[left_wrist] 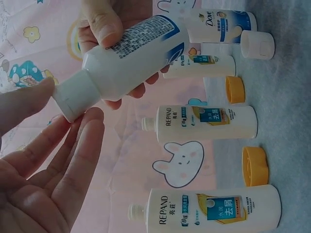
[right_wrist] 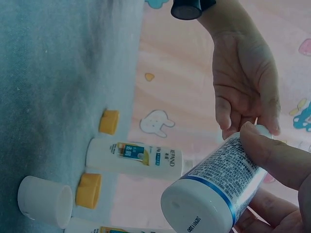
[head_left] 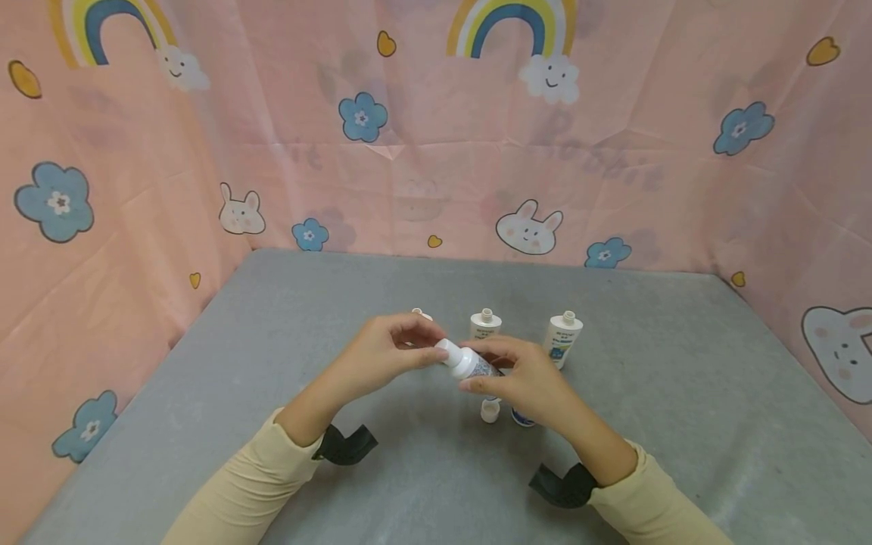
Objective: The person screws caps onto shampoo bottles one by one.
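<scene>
A white bottle with a blue band and small print on its label is held tilted above the table. My right hand grips its body, thumb on one side and fingers on the other. At the upper end, my left hand pinches the white cap between thumb and fingers. The cap sits on the bottle's neck. Below the hands stand a white-and-blue Dove bottle, partly hidden by my right hand in the head view, and a loose white cap.
Behind the hands stand three white REPAND bottles without caps, including the middle one and the right one. Two yellow caps rest near them. The grey table meets a pink printed cloth at the back and sides.
</scene>
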### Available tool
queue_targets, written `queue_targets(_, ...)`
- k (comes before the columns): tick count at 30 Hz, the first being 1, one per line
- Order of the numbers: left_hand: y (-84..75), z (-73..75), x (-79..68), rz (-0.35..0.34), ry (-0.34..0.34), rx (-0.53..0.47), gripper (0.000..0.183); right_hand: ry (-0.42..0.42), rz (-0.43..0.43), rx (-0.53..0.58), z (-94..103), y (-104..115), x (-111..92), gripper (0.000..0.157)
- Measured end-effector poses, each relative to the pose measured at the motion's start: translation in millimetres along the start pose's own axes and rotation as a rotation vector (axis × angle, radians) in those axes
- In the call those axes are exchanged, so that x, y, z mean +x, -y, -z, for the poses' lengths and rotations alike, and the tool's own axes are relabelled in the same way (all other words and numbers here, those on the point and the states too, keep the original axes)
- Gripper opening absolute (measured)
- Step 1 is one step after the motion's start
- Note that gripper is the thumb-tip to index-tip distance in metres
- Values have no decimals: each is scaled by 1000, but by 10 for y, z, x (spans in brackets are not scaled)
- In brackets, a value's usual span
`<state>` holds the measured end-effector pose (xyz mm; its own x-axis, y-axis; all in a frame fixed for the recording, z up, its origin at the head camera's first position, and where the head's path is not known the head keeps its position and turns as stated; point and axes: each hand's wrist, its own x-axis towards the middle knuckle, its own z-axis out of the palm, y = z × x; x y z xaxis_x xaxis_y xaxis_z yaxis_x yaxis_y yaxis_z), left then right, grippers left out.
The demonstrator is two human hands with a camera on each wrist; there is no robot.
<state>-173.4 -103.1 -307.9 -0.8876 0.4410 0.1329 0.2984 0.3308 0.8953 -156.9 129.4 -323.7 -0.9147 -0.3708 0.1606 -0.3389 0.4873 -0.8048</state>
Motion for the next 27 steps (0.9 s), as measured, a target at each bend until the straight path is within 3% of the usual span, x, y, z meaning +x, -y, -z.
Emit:
queue_targets(7,-30,10,-17,-20,30,-2,29,-1,-19,4,9,8,-1,41)
queue_targets(14,-25,14,-12,-5,10,-12,26,2,-16,5,11,20,-2,41)
queue_targets(22,-19,14,-16,-46,42,-6,26,4,-7,1,10,13,-3,41)
queue_targets(27,-31,13,-19,-20,42,-24,31,4,3,3,13,15,-3,41)
